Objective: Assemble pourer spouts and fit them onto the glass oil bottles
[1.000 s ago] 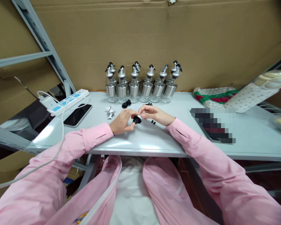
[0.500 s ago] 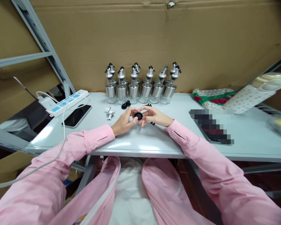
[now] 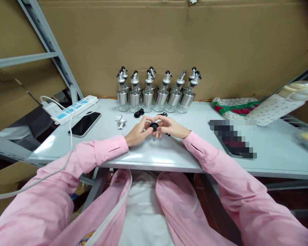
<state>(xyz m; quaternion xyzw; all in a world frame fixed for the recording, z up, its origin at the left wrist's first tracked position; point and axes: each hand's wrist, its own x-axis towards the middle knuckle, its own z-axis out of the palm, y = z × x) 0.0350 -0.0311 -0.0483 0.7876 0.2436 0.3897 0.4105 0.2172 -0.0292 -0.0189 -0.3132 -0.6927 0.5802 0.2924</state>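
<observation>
Between my two hands, above the table's front half, is a round black stopper [image 3: 154, 126] with a raised rim. My left hand [image 3: 141, 132] pinches it from the left, thumb in front. My right hand [image 3: 168, 125] closes on it from the right, some fingers hidden behind it. On the table to the left lie silver pourer spouts [image 3: 121, 121]. Similar black stoppers [image 3: 138, 113] sit just beyond my left hand. Small black levers [image 3: 163, 114] lie behind my right hand, and a few more small black pieces show beneath it.
Several glass bottles with steel sleeves and pourers [image 3: 148, 98] stand in rows at the back. A phone [image 3: 85, 124] and a power strip [image 3: 75, 109] with a white cable are at the left. At the right are a blurred-out dark object [image 3: 231, 140], a patterned cloth [image 3: 236, 106] and a dotted container [image 3: 274, 106].
The black stopper has tilted slightly between my fingers, and my right fingers have shifted closer around it. The camera view has moved a little.
</observation>
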